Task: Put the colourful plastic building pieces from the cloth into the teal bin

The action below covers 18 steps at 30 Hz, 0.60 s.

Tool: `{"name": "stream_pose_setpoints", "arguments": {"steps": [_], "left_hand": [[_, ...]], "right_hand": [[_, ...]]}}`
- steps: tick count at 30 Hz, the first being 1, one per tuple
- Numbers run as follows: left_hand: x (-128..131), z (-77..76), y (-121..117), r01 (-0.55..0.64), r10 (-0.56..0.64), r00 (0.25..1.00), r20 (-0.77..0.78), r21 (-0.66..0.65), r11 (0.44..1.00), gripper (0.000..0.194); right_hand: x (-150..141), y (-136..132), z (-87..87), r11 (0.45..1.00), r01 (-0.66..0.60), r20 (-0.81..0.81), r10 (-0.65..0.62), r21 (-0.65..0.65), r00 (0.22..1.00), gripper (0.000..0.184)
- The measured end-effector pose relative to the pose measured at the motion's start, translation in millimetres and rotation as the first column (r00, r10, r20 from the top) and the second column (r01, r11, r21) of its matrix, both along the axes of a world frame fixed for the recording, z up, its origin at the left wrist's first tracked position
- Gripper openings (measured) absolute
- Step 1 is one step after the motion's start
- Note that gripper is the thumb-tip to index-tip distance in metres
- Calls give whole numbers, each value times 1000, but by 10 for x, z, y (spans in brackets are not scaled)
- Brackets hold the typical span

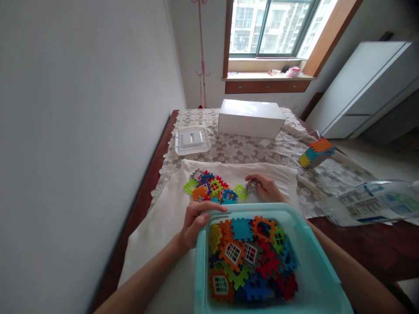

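A teal plastic bin [314, 248] stands close to me, holding many colourful interlocking building tiles [242, 229]. My left hand [193, 222] grips the bin's far left corner, its fingers over the rim. Beyond the bin, my right hand [270, 189] is closed on a grey interlocking tile [251, 187] just above the white cloth. A lime green tile [240, 192] lies to the left of that hand. Further left, a loose pile of mixed tiles [209, 186] rests on the cloth, its near edge partly hidden by the bin and my left hand.
A white cloth [157, 248] covers the near table. Behind it are a clear lid [192, 140] and a long white box [251, 118]. On the right stand a block built of tiles [316, 153] and a large clear plastic bottle [376, 203]. A wall borders the left.
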<state>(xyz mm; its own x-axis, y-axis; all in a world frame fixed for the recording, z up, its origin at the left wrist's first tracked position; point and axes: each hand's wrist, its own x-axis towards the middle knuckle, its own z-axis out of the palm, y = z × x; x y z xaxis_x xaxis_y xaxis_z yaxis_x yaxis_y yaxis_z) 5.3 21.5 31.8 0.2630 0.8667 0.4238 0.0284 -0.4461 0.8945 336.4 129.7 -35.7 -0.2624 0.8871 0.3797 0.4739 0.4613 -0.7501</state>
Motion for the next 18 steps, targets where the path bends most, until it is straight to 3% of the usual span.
{"name": "stream_pose_setpoints", "arguments": {"steps": [3, 6, 11, 14, 18], "left_hand": [[-7, 7, 0, -3, 3, 1000, -28, -11, 1000, 49], [-16, 4, -6, -28, 27, 998, -51, 0, 1000, 49], [-41, -30, -9, -92, 101, 989, -106, 86, 992, 44], [-48, -35, 3, -99, 110, 985, -130, 88, 991, 46], [-41, -20, 23, -50, 54, 991, -122, 40, 998, 47]], "right_hand": [[27, -38, 5, 1000, 1, 4, -1, 4, 1000, 23], [24, -57, 44, 996, -92, 127, 90, 3, 988, 16], [43, -35, 46, 991, -131, 276, 116, 36, 954, 17], [68, -26, 55, 995, -59, 263, 37, 78, 964, 17], [-3, -74, 84, 994, 9, 122, -22, 110, 992, 24]]}}
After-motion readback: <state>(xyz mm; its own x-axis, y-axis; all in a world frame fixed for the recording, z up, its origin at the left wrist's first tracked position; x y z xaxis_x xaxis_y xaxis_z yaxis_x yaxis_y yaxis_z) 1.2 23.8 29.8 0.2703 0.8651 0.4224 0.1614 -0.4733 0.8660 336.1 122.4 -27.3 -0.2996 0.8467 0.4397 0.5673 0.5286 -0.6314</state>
